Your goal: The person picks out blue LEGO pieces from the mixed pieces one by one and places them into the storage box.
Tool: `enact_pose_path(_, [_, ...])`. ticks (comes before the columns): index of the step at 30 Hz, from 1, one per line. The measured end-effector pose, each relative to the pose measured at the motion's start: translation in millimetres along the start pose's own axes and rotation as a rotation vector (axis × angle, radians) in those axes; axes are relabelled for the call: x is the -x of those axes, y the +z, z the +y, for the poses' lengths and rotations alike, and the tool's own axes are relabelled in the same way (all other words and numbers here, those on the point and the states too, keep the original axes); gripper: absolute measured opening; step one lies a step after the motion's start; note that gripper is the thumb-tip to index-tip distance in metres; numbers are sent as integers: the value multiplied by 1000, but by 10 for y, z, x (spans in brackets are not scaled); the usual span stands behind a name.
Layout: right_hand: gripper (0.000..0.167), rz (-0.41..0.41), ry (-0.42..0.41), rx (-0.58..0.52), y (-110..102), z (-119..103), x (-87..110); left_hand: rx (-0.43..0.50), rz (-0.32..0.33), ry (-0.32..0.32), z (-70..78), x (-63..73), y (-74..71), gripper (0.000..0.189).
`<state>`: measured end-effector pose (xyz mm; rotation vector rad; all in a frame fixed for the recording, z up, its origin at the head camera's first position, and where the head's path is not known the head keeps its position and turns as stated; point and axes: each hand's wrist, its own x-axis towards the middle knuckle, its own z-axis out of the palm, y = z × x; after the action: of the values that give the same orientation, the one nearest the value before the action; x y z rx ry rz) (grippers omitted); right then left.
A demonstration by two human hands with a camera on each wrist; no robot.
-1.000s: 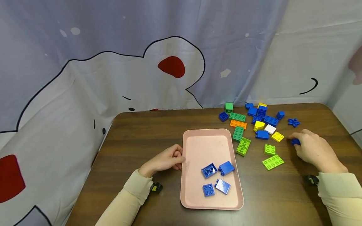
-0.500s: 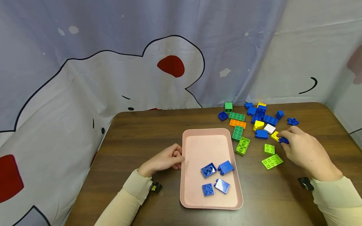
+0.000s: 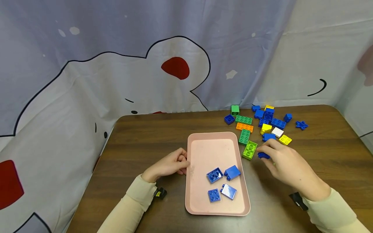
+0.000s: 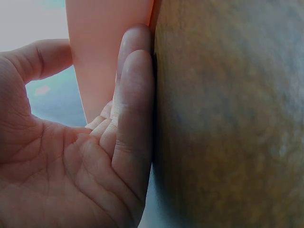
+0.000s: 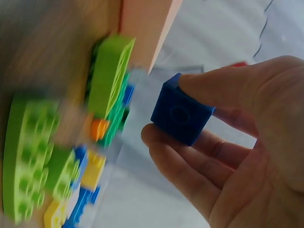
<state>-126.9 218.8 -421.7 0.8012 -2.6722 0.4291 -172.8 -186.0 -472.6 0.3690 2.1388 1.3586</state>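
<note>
Seemingly aloft — blue brick (image 5: 180, 113) in right hand (image 3: 288, 165), left hand (image 3: 170, 164) holding tray (image 3: 211, 151)

One tray (image 3: 208, 147) (four blue bricks (image 3: 232, 172) inside), one orange brick (image 3: 244, 127), one star (image 3: 301, 125).

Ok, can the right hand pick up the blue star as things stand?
Probably not yet: the right hand is pinching a blue brick, which it would likely have to put down first. Otherwise the way looks free; the blue star lies uncovered, bare table around it.
</note>
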Motion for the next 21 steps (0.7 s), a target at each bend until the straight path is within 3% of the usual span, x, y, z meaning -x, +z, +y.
enact_pose_path(7, [29,-62,-26,-80,76,-357,-14,-4,5,-2,1,4,-1,28])
enact_pose_path(15, [32,-42,-144,-104,201,-644,54,-4,3,-8,-9,3,1,29])
enact_pose_path(21, [28,-77,-176,-155,256,-797,103,3,2,-3,-6,2,2,28])
